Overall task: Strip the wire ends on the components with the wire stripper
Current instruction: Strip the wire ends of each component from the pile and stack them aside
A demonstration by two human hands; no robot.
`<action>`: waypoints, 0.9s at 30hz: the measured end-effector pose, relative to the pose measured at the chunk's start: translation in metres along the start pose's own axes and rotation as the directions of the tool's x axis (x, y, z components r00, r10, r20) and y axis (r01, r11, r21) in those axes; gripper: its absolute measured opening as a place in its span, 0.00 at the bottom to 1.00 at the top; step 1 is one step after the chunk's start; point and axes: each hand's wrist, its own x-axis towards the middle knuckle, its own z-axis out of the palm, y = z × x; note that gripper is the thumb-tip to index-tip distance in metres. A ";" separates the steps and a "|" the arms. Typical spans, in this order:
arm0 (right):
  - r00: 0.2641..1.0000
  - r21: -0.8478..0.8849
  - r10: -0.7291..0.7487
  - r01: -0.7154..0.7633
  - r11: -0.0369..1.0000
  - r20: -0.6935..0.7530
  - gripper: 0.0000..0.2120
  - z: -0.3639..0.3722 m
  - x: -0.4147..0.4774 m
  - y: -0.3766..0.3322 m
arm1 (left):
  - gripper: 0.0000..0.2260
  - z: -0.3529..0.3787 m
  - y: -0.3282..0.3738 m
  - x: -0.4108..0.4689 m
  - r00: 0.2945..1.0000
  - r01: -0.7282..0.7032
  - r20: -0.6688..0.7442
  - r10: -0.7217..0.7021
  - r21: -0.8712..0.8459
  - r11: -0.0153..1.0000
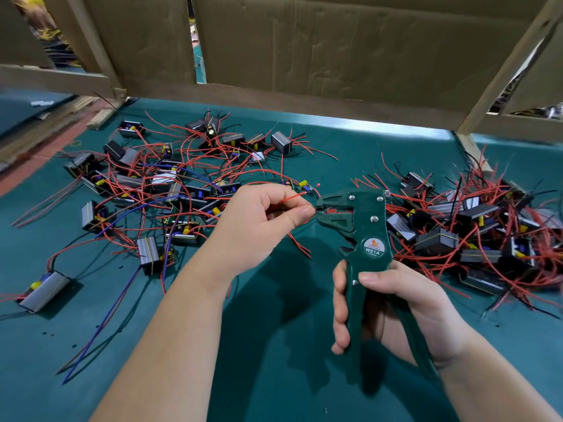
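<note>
At the lower left of the frame one component (45,289) in a grey case lies alone on the green mat (274,376), with a blue wire (106,306) running past it towards the bottom edge. Above it, across the left half, sprawls the left pile of components (146,190), a tangle of black and grey blocks with red leads.

Your left hand (262,226) comes up from the bottom centre, just right of that pile. Its fingers are curled in, and the thumb and forefinger pinch a red wire (289,198). The thumb tip sits right at the head of the wire stripper (362,239). You cannot tell whether the wire end is already inside the head.

The stripper stands nearly upright at centre right, with its head turned towards the left of the frame and a round label on its pivot. Your right hand (402,303) grips it from the lower right. The fingers wrap round the front handle, the thumb lies across its face, and the other handle rests in the palm. The two handles are spread apart.

On the right edge lies the right pile of components (475,236), also tangled in red leads. A cardboard wall (335,47) closes off the top of the frame.
</note>
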 end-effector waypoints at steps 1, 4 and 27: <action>1.000 -0.001 0.002 -0.002 1.000 -0.018 0.17 0.001 0.000 0.001 | 0.10 0.001 0.001 0.000 1.000 0.010 -0.010 -0.010 0.001 1.000; 0.995 -0.017 -0.007 0.005 1.000 -0.103 0.12 0.007 0.003 0.005 | 0.04 0.002 0.003 -0.001 0.998 0.057 0.007 -0.057 -0.083 0.995; 0.975 0.119 -0.217 0.212 0.970 0.038 0.32 0.011 0.009 0.011 | 0.12 0.034 0.015 0.001 0.932 0.245 0.056 -0.359 -0.827 0.506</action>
